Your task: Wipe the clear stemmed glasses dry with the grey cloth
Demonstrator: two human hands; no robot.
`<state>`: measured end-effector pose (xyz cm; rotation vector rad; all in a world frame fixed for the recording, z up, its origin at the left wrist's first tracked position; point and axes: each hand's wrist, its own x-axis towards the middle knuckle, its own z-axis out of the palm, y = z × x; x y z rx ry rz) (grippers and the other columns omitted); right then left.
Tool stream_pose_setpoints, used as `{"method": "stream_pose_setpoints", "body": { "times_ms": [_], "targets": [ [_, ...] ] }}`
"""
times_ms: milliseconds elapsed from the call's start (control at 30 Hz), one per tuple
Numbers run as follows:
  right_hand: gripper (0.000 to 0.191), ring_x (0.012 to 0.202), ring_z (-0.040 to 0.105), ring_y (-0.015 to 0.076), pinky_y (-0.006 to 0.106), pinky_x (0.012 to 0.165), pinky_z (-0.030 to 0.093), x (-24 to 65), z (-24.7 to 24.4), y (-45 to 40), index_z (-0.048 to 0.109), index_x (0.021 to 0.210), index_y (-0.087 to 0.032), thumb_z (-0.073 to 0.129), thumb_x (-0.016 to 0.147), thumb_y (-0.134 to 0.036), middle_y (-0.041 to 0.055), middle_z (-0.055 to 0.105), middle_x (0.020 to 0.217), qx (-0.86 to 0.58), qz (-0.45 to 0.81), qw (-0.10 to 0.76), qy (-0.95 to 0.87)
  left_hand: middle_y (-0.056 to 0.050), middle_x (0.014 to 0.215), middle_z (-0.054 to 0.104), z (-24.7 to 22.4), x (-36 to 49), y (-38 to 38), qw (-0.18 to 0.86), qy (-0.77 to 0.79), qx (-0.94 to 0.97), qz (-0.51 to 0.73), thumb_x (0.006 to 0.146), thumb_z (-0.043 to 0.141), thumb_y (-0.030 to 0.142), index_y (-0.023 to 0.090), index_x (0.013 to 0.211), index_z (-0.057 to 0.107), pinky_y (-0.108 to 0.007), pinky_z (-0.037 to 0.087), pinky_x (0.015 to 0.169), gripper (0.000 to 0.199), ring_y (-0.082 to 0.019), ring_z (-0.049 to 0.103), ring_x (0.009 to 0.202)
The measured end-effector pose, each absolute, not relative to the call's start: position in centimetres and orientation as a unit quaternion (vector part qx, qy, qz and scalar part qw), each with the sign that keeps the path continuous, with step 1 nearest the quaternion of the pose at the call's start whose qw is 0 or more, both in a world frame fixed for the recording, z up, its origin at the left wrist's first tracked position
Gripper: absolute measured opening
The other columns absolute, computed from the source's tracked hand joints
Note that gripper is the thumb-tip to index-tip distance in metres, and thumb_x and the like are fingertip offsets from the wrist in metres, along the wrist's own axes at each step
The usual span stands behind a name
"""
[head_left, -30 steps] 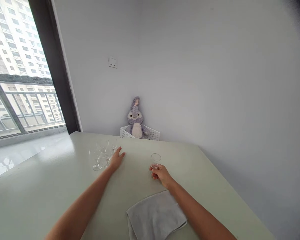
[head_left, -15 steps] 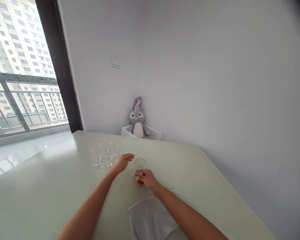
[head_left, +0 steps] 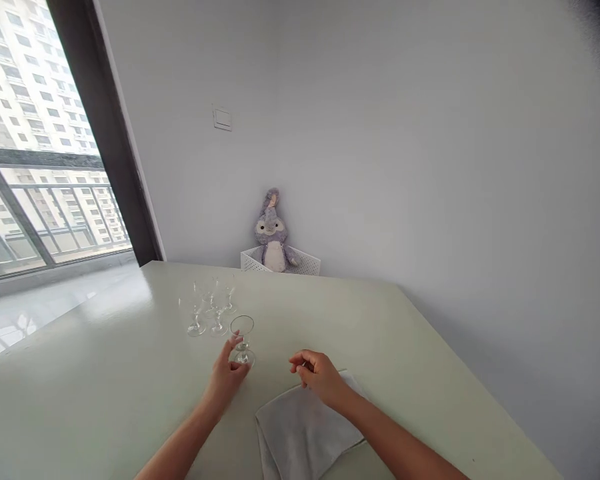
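Note:
A clear stemmed glass (head_left: 243,327) stands upright at the middle left of the table. Around its near left side are the fingers of my left hand (head_left: 225,380), closed on it, with the thumb low near the foot. My right hand (head_left: 323,380) hangs over the far edge of a folded grey cloth (head_left: 300,427). Its fingers are loosely curled with a gap to the thumb, and nothing shows between them. Several more clear stemmed glasses (head_left: 219,323) stand in a group just beyond and left of my left hand.
The pale green table (head_left: 105,387) reaches to the grey walls. Behind its far edge, a purple plush rabbit (head_left: 273,240) sits in a white perforated basket (head_left: 307,265). A window with a railing (head_left: 55,207) is at the left.
The glass has moved left, out of my right hand and into my left. My right hand has let go and drawn back to the right. The view has shifted slightly.

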<state>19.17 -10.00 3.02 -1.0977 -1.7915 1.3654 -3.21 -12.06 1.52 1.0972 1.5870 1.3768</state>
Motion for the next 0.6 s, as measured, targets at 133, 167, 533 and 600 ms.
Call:
{"method": "stream_pose_setpoints", "body": {
  "times_ms": [133,167,533,600],
  "targets": [
    [0.023,0.051,0.047,0.0063,0.021,0.049,0.037,20.1,2.8,-10.1,0.059,0.087,-0.015,0.043,0.071,-0.019,0.0021,0.06,0.078,-0.429,0.533,0.332,-0.649,0.0,0.073,0.057,1.6,-2.4,-10.6,0.435,0.621,0.428,0.492,0.057,0.062,0.041,0.019,0.111,0.05,-0.019,0.03,0.042,0.059,-0.007,0.04,0.045],
    [0.023,0.051,0.047,0.0064,0.021,0.049,0.037,20.5,2.8,-10.1,0.059,0.087,-0.015,0.043,0.071,-0.019,0.0022,0.06,0.078,-0.434,0.536,0.335,-0.642,0.001,0.064,0.054,1.5,-2.8,-10.1,0.426,0.635,0.421,0.488,0.056,0.061,0.043,0.016,0.103,0.055,-0.02,0.029,0.042,0.054,-0.007,0.039,0.045],
    [0.019,0.047,0.045,0.0087,0.022,0.043,0.034,23.7,0.5,-10.3,0.058,0.076,-0.016,0.048,0.067,-0.03,0.0016,0.059,0.069,-0.481,0.579,0.39,-0.531,-0.006,0.101,0.052,0.9,-12.3,-9.4,0.226,0.732,0.366,0.529,0.056,0.061,0.036,0.018,0.074,0.057,-0.026,0.042,0.057,0.026,-0.01,0.051,0.06],
    [0.019,0.047,0.045,0.0087,0.022,0.043,0.033,23.5,0.6,-10.1,0.058,0.075,-0.016,0.049,0.066,-0.031,0.0016,0.059,0.068,-0.481,0.579,0.387,-0.533,-0.007,0.107,0.051,1.2,-13.0,-8.7,0.261,0.715,0.367,0.535,0.055,0.062,0.035,0.018,0.074,0.056,-0.025,0.043,0.056,0.026,-0.01,0.052,0.062]
  ]
}}
